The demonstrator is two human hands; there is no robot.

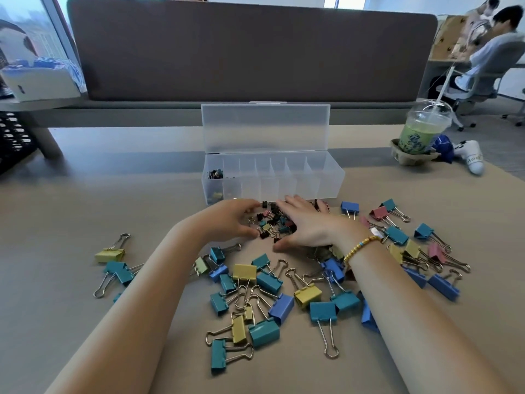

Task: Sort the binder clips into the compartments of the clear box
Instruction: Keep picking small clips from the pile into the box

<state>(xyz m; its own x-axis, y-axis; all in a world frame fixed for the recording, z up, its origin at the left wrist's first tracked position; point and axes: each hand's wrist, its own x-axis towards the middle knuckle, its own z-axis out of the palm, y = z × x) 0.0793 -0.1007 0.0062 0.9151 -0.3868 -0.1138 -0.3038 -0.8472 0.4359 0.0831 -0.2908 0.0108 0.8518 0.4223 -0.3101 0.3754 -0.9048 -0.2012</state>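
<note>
Dozens of binder clips lie scattered across a tan desk (426, 322), with the larger ones (322, 309) in blue, teal, yellow and pink spread nearest the viewer. A heap of small clips (274, 221), mostly black with a few coloured, sits just in front of a clear box (331, 182). The box has its lid standing open and a row of compartments; only the leftmost holds a few clips, so the sorting seems barely begun. Both hands close in on the small heap from either side, apparently to herd it together before picking from it. The left hand (227, 221) is cupped, fingertips at the edge of the heap; whether it pinches a clip cannot be told. The right hand (305, 223), with a beaded bracelet (359, 247) at the wrist, lies flat with fingers spread over the heap, gripping nothing. A lidded green drink (420, 132) stands well off to the right, behind it all.
</note>
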